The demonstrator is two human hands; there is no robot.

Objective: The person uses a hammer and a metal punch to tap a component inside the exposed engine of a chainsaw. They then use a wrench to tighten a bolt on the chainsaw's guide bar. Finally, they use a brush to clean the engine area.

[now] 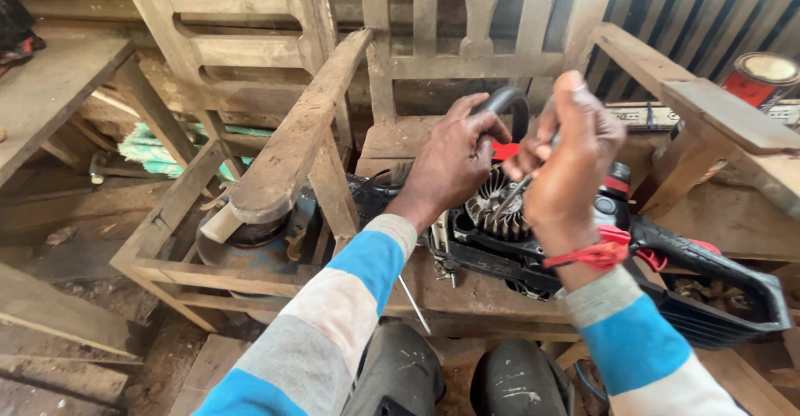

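A black and red chainsaw with its cover off lies on the seat of a bare wooden chair. Its finned metal flywheel is exposed. My left hand grips the saw's curved black front handle. My right hand holds a thin metal tool, its tip resting on the flywheel fins. A red band wraps my right wrist. Both sleeves are striped blue and white.
The chair's armrests flank the saw on both sides. A red tin can stands on a ledge at upper right. A blue round object sits under the left armrest. A loose black cover lies at right. Wood scraps litter the floor.
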